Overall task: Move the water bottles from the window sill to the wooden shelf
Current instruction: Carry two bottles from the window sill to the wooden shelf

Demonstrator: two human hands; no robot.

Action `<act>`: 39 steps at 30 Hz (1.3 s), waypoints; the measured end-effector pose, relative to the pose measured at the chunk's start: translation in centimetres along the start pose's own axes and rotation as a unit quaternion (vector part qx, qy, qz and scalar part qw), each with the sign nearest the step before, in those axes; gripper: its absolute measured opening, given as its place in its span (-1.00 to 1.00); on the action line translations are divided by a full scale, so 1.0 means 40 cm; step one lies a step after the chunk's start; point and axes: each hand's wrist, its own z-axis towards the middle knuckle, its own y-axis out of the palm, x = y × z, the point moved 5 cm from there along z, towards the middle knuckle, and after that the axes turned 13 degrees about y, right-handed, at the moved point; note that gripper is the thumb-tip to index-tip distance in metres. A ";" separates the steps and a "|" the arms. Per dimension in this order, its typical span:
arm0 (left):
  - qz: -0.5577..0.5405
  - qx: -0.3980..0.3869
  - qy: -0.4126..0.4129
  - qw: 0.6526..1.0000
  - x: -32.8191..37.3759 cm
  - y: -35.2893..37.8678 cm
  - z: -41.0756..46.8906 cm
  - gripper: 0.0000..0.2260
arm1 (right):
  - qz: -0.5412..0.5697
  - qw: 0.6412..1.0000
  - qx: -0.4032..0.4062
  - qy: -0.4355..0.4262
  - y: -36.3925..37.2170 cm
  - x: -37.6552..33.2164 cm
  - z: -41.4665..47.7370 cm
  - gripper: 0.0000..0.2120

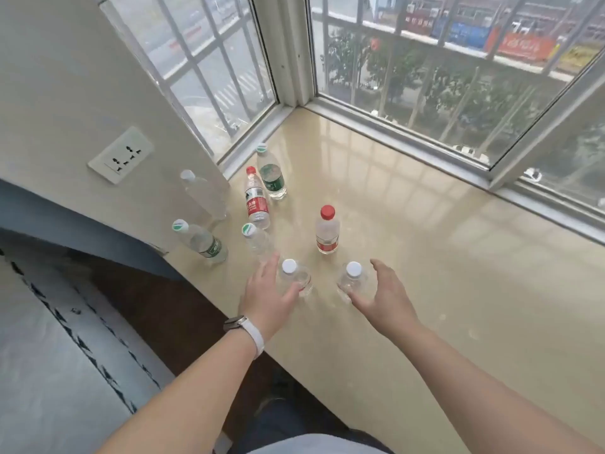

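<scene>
Cupping open left hand (266, 291) and right hand (381, 290) beside white-capped bottles (289, 267). Gripping nothing yet; doubling up likely saves trips.

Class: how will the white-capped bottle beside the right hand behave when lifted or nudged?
The white-capped bottle looks thin, clear plastic, so it probably dents under a firm squeeze. Upright on the glossy window sill, it may slide or tip if nudged. Fill level is unclear, so weight is uncertain.

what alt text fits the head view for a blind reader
Two open hands reach for bottles on a beige window sill: the left hand at the left white-capped bottle, the right hand at the right white-capped bottle. Six more bottles stand behind.
</scene>
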 end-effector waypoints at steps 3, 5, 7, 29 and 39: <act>-0.031 -0.017 -0.026 0.999 -0.043 0.051 0.041 -0.37 | 0.005 0.999 -0.022 0.033 0.046 0.017 0.058 -0.18; -0.051 -0.037 -0.041 0.997 -0.073 0.087 0.061 -0.38 | 0.012 0.998 -0.032 0.050 0.075 0.029 0.089 -0.19; -0.063 -0.058 -0.041 0.996 -0.101 0.119 0.076 -0.33 | 0.022 0.998 -0.031 0.058 0.099 0.032 0.110 -0.21; -0.250 -0.086 0.111 0.958 0.019 0.004 0.159 -0.54 | 0.199 0.960 0.130 0.146 -0.008 -0.100 -0.054 -0.46; -0.326 -0.134 0.270 0.896 0.237 -0.091 0.141 -0.39 | 0.363 0.866 0.308 0.156 -0.148 -0.114 -0.353 -0.51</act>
